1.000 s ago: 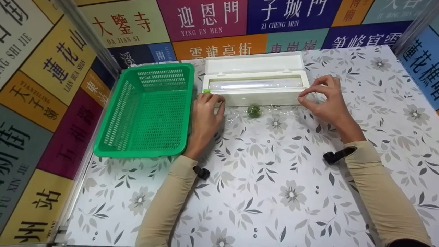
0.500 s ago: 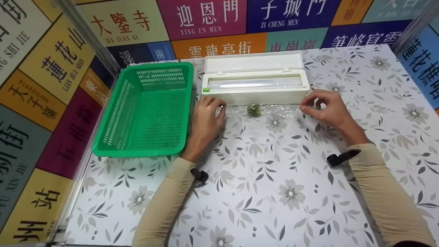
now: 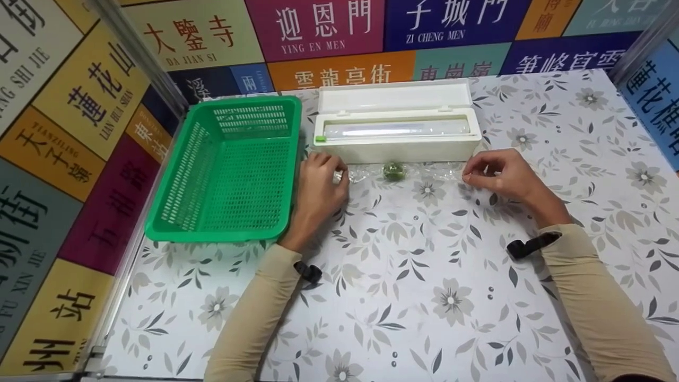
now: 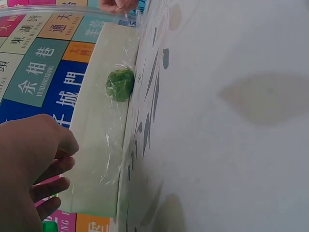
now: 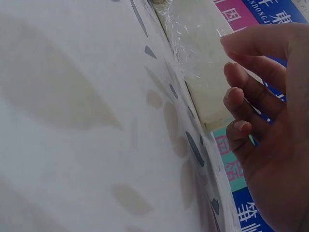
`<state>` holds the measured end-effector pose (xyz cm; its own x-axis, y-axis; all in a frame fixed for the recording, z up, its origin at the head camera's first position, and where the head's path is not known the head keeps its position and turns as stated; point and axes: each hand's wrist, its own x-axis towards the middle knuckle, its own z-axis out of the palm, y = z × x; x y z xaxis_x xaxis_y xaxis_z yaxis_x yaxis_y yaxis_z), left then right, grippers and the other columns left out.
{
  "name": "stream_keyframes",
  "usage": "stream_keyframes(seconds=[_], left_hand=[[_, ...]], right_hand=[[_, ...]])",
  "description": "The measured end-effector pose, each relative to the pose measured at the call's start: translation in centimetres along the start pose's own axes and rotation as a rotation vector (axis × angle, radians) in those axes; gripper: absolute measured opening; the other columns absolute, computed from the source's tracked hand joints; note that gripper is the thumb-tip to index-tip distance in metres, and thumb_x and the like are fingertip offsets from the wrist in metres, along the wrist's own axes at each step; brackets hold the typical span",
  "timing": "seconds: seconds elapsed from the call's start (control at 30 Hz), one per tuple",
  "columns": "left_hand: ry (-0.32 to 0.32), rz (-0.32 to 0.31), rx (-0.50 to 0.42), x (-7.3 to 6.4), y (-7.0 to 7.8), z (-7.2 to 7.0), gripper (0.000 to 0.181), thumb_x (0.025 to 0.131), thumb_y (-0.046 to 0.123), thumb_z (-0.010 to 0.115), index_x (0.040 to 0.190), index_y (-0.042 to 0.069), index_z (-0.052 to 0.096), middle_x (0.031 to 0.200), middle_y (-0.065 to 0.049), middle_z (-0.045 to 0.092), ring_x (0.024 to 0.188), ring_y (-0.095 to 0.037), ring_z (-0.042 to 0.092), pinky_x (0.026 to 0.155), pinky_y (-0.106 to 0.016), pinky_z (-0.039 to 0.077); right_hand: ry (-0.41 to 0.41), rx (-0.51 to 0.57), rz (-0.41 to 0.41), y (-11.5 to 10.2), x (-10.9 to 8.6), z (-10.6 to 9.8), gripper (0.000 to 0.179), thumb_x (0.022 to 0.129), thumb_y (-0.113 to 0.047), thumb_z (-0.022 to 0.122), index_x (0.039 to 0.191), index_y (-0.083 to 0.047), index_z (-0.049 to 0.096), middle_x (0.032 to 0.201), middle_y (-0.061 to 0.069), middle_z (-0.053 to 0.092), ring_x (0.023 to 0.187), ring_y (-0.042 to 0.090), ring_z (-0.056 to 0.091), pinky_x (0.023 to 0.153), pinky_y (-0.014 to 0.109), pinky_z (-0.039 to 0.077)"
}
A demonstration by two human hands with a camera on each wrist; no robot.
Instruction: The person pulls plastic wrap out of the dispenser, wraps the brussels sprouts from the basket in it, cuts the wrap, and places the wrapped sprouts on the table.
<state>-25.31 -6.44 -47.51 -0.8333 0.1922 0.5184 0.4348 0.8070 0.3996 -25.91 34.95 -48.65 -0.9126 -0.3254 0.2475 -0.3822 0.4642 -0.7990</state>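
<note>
A small round green piece of produce point(image 3: 393, 171), its exact kind not plain, lies wrapped in clear plastic wrap point(image 3: 437, 171) before the white dispenser box. The wrap stretches out sideways from it to both hands. My left hand point(image 3: 321, 185) pinches the wrap's left end between thumb and forefinger, beside the green basket. At the other end, my right hand point(image 3: 509, 175) pinches the wrap with thumb and index, the remaining fingers loosely curled in the right wrist view. The dispenser box point(image 3: 403, 151) stands with its lid back, showing a roll of wrap point(image 3: 398, 128) and a green slider point(image 3: 320, 139).
A green perforated basket point(image 3: 223, 236) stands on the left, close to my left forearm. Flower-patterned white cloth point(image 3: 392, 297) covers the table. Panels with printed characters point(image 3: 326, 26) wall in the back and sides. Each wrist wears a small black camera point(image 3: 308, 272).
My right hand has come down from beside the box's corner and turned, its fingers folding in. The left hand has shifted slightly nearer me. The wrap looks gathered into a narrower strip.
</note>
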Motion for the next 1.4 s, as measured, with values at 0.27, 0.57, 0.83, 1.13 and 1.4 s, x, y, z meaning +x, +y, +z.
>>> stream_keyframes(seconds=[0.27,0.57,0.83,1.13,1.4], left_hand=[[-0.069,-0.007,0.035,-0.3,-0.2,0.0,0.006,0.093,0.016,0.078,0.094,0.010,0.080,0.104,-0.009,0.078,0.109,-0.031,0.066,0.096,-0.051,0.050],[-0.202,-0.017,0.073,-0.3,-0.8,0.3,0.008,0.098,0.017,0.081,0.102,0.012,0.085,0.105,-0.002,0.084,0.112,-0.027,0.071,0.101,-0.049,0.052],[-0.233,0.013,0.099,-0.2,-1.0,0.4,0.008,0.098,0.015,0.078,0.094,0.015,0.086,0.097,-0.003,0.082,0.099,-0.026,0.075,0.088,-0.047,0.058],[-0.202,0.010,0.058,-0.2,-0.9,0.6,0.015,0.097,0.012,0.072,0.089,0.010,0.085,0.092,-0.007,0.081,0.090,-0.029,0.076,0.079,-0.046,0.060],[-0.169,0.004,0.026,-0.2,-0.8,0.7,0.018,0.100,0.011,0.069,0.096,0.006,0.085,0.099,-0.011,0.080,0.096,-0.033,0.077,0.083,-0.049,0.061]], right_hand=[[-0.057,-0.067,0.111,-0.2,0.0,0.2,0.009,0.090,-0.007,0.086,0.097,-0.011,0.082,0.082,-0.004,0.071,0.066,0.012,0.057,0.057,0.021,0.048],[-0.073,-0.148,0.167,-0.1,-0.2,0.4,0.008,0.090,-0.016,0.089,0.097,-0.016,0.083,0.080,-0.001,0.071,0.068,0.011,0.056,0.059,0.021,0.044],[-0.080,-0.226,0.169,-0.1,0.0,0.3,0.007,0.093,-0.024,0.087,0.097,-0.018,0.085,0.080,-0.002,0.073,0.070,0.010,0.059,0.062,0.020,0.045],[-0.077,-0.204,0.230,-0.3,0.0,0.3,0.015,0.096,-0.031,0.085,0.103,-0.017,0.088,0.091,0.000,0.081,0.072,0.007,0.064,0.061,0.018,0.049],[0.083,-0.224,0.205,-0.8,0.6,0.4,0.021,0.093,-0.033,0.088,0.104,-0.015,0.086,0.077,-0.003,0.074,0.063,0.008,0.061,0.051,0.018,0.048]])
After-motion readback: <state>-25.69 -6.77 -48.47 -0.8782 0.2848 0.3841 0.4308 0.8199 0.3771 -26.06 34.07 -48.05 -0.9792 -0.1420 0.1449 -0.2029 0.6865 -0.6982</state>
